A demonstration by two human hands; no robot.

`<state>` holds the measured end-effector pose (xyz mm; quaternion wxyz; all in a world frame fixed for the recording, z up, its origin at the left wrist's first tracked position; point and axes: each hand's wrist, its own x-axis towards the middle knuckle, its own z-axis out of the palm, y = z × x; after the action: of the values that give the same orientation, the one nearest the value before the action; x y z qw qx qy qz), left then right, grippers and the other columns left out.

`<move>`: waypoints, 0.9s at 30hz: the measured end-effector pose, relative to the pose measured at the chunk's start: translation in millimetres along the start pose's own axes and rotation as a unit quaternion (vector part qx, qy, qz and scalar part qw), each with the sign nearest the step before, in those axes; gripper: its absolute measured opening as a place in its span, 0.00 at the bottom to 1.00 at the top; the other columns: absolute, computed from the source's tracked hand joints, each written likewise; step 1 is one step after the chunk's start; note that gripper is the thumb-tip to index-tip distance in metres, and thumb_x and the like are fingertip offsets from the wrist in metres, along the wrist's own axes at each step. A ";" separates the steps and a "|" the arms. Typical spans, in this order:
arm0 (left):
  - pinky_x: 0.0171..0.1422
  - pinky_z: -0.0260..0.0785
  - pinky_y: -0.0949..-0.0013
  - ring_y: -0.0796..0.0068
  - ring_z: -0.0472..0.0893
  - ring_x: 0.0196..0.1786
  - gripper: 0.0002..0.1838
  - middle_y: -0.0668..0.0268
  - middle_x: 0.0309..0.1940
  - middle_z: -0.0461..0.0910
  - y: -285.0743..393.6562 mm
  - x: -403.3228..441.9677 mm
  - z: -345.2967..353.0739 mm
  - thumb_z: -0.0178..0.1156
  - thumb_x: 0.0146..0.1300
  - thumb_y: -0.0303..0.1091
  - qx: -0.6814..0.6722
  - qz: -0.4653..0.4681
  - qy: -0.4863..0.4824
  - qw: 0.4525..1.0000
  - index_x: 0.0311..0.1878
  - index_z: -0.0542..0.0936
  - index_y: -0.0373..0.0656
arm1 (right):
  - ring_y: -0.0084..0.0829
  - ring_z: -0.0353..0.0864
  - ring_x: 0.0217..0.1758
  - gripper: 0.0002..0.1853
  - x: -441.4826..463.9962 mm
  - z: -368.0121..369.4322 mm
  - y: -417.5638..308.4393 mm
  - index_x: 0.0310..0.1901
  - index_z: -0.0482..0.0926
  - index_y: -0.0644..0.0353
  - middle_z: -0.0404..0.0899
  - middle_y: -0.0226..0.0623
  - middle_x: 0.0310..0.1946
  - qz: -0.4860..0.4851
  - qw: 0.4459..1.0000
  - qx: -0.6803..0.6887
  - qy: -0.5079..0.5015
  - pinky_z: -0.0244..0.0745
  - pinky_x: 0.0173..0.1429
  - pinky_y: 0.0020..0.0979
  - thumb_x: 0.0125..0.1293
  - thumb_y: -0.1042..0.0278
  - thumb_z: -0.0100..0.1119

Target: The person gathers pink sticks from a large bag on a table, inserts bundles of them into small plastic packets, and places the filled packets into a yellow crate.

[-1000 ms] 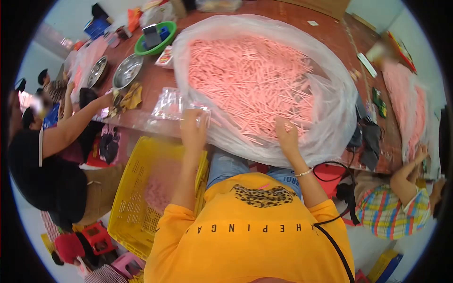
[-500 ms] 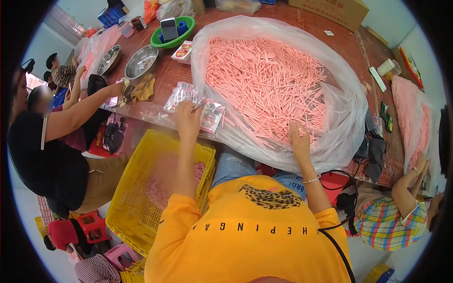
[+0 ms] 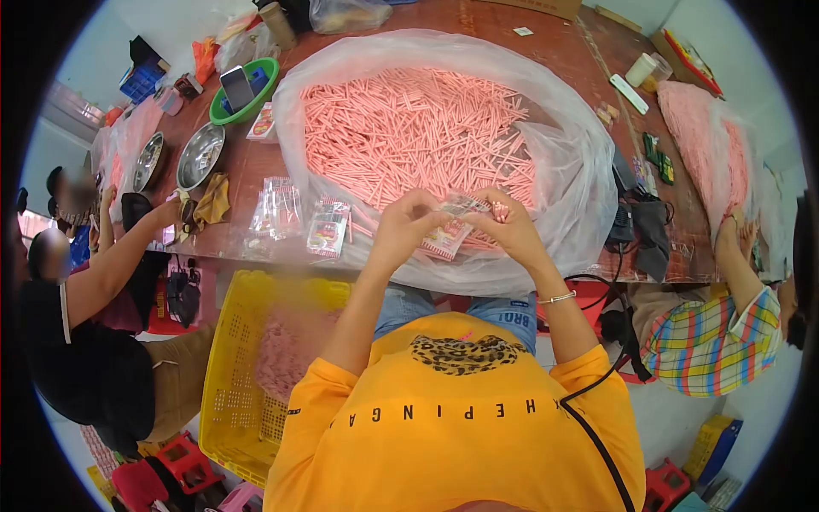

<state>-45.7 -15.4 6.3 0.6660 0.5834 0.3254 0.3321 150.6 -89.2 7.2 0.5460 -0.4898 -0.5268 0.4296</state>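
Observation:
Over the near edge of a large clear plastic sheet (image 3: pixel 580 171) heaped with pink sticks (image 3: pixel 409 128), my two hands are close together. My left hand (image 3: pixel 409 224) is closed on one side of a small printed packet (image 3: pixel 447 235). Pinched at the packet's upper right edge, my right hand (image 3: pixel 509 229) also has a few pink stick ends showing between its fingers. Left of my hands, another printed packet (image 3: pixel 328 227) lies flat on the table, beside a stack of packets (image 3: pixel 277 205).
A yellow crate (image 3: pixel 223 410) holding pink pieces (image 3: pixel 294 350) stands below the table edge. Metal bowls (image 3: pixel 201 156), a green basin (image 3: pixel 267 88) with a phone and a brown cloth (image 3: pixel 212 202) are at left. Co-workers sit on both sides; a black cable (image 3: pixel 597 444) crosses my right side.
My left hand has moved right from the packet stack with a packet in it. My right hand has come up to meet it. The camera view has shifted.

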 end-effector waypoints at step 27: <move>0.48 0.64 0.68 0.71 0.72 0.38 0.07 0.66 0.30 0.76 -0.5 5.3 -9.5 0.57 0.67 0.27 0.154 0.228 -0.121 0.954 0.41 0.83 0.36 | 0.36 0.80 0.52 0.23 5.5 -24.2 -16.2 0.43 0.80 0.62 0.82 0.43 0.42 0.006 0.889 0.457 0.012 0.71 0.61 0.39 0.79 0.52 0.39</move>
<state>-50.5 -5.8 4.5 0.5089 0.7732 0.1482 0.3481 174.3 -88.2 24.9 0.7133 -0.1940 -0.2626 0.6201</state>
